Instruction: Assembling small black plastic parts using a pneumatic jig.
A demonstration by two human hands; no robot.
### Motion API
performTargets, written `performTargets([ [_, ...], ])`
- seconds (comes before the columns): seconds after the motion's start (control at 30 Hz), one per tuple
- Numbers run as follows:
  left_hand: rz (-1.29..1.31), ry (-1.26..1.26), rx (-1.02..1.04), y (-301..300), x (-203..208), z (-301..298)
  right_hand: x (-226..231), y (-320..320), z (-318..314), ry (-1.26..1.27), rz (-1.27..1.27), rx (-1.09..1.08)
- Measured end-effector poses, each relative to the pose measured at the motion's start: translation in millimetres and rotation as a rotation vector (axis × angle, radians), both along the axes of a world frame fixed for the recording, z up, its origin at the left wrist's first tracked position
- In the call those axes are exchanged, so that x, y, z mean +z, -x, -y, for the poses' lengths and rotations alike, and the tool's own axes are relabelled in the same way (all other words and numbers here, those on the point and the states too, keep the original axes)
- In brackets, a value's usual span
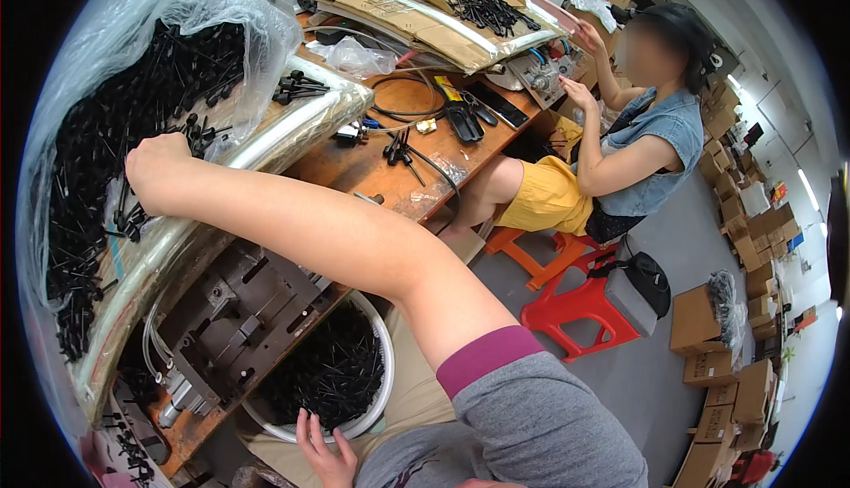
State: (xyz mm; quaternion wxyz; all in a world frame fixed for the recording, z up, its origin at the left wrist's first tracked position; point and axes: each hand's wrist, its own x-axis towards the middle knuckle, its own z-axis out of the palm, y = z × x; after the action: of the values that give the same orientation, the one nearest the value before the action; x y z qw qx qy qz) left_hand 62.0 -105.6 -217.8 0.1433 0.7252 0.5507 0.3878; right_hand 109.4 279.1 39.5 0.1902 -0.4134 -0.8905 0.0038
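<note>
My right hand (161,174) reaches far left over a big heap of small black plastic parts with thin stems (97,125), inside a box lined with clear plastic film (239,10). It is curled closed, its fingertips turned down out of sight; whatever it grips is hidden. My left hand (326,454) is at the lower middle, open with fingers apart and nothing visible in it. It is beside the near rim of a white round tub (388,355) full of similar black parts (332,382). Between box and tub sits a dark metal fixture (252,324) with a silver cylinder and clear tubes.
A wooden bench (328,169) carries loose black parts (403,156), a cable, black-handled snips (465,120) and a phone (498,104). Flattened cardboard (398,23) is stacked behind. A co-worker (633,143) sits at the right; red stools (575,311) and cartons (735,399) stand beyond.
</note>
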Motion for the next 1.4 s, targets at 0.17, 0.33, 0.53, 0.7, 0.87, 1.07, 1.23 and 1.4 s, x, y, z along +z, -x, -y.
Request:
performTargets([
  [0.17, 0.001, 0.019, 0.001, -1.7, -2.3, 1.1, 2.4, -4.0, 4.4, 0.017, 0.058, 0.007],
  [0.33, -0.019, 0.015, 0.034, 4.3, -5.1, 3.5, 4.2, 9.6, 7.1, 0.005, 0.062, 0.053],
  [0.53, -0.048, -0.057, 0.054, 0.9, -0.7, -2.1, 12.2, -9.7, 13.6, 0.006, 0.051, 0.04],
  [0.7, -0.043, -0.053, 0.091, 5.0, 3.9, -0.2, 24.8, -13.9, 9.2, -0.031, -0.021, 0.018],
  [0.87, -0.009, -0.039, 0.067, 7.1, 5.5, 2.4, 39.7, -28.8, -13.7, 0.117, -0.189, 0.047],
  [1.07, -0.018, -0.042, 0.062, 5.2, 6.3, -0.7, 43.6, -58.6, -31.0, 0.433, -0.614, 0.175],
  [1.23, -0.005, -0.045, 0.102, 4.4, 5.9, -0.2, 34.5, -65.3, -32.9, 0.488, -0.71, 0.202],
  [1.4, -0.013, -0.046, 0.099, 5.2, 8.0, -0.3, 25.7, -64.1, -21.0, 0.545, -0.885, 0.224],
])
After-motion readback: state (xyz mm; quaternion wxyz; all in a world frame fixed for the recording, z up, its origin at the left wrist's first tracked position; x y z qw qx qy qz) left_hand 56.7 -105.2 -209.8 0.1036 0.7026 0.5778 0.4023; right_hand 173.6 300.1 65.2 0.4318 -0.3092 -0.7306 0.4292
